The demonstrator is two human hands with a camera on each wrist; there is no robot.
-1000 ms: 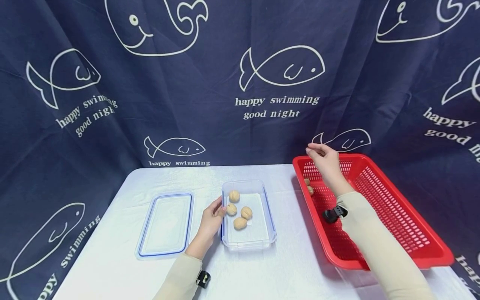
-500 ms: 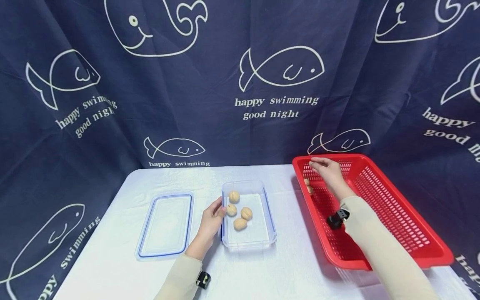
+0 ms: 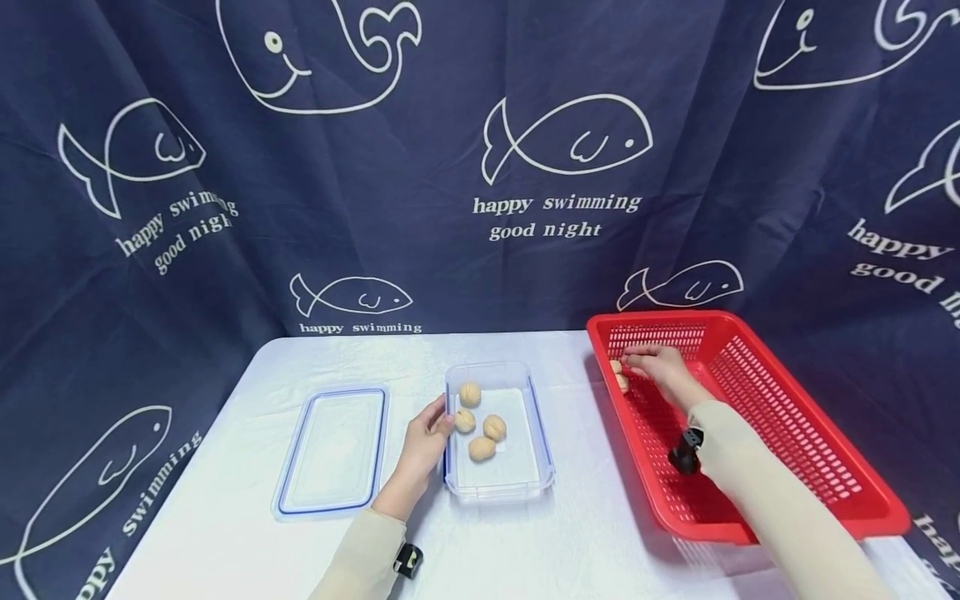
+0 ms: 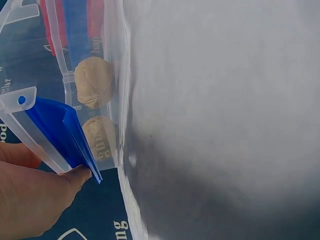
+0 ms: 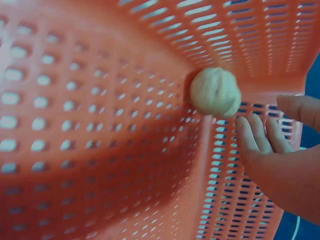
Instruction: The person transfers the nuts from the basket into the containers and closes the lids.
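My left hand (image 3: 423, 442) pinches the left side of a clear plastic food container (image 3: 528, 475), with the thumb at its blue clip flap (image 4: 62, 132) in the left wrist view. Several walnuts (image 3: 482, 448) lie on the left part of its floor. Inside the red basket (image 3: 780, 417), my right hand (image 3: 663, 371) reaches down with fingers extended and thumb apart. Two walnuts (image 3: 622, 383) lie against the basket's left wall, beside the fingertips. In the right wrist view, a walnut (image 5: 215, 93) sits just past the fingers, and nothing is held.
A clear lid with a blue seal (image 3: 333, 450) lies flat on the white-covered table (image 3: 577, 533), left of the container. Behind the table hangs a dark blue curtain (image 3: 442, 250) with fish prints. The basket's raised walls surround my right hand.
My right hand has come down from above the basket's far left rim into the basket, close to the walnuts. The left hand and the container have stayed in place.
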